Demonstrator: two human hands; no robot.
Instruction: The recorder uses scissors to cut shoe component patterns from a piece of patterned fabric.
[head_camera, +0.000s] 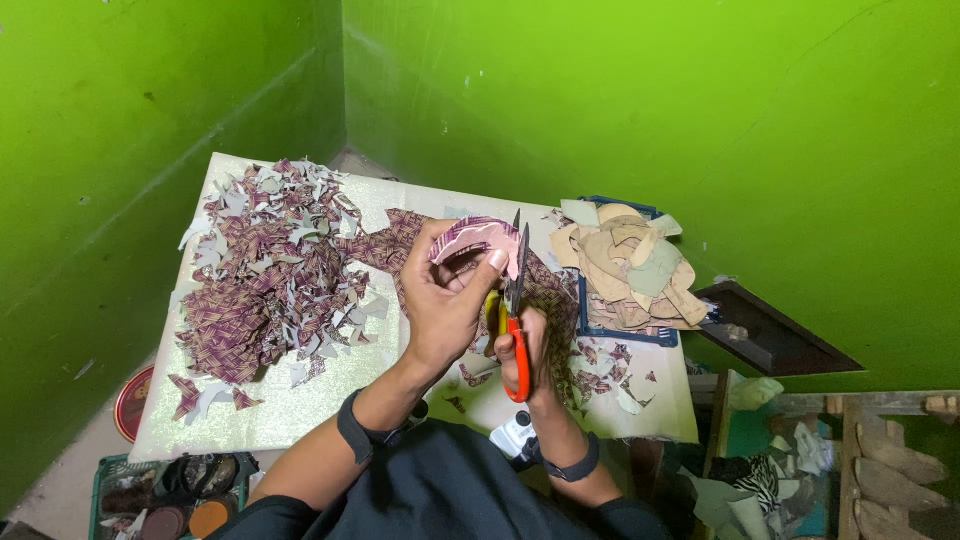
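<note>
Fingers, left hand (445, 300): closed around a curved, striped purple-and-white patterned piece (475, 238), thumb on its near edge, holding it up over the middle of the desk.
Fingers, right hand (530, 365): gripping the orange handles of a pair of scissors (516, 305); the hand is partly hidden behind the left one.
Scissors: blades point to the far side, their tips just beside the right edge of the patterned piece.
Patterned piece: above a strip of the same purple woven-look material (395, 240) that lies on the desk.
Desk (300, 405): pale, glittery top set against the corner of two green walls (650, 90).
Left part of desk: a wide heap of purple and white offcuts (265, 275).
Right part of desk: a blue tray (625, 332) piled with tan and pale green cut shapes (630, 265); a few small scraps (610, 370) lie near it.
Wrists: a dark band on each.
</note>
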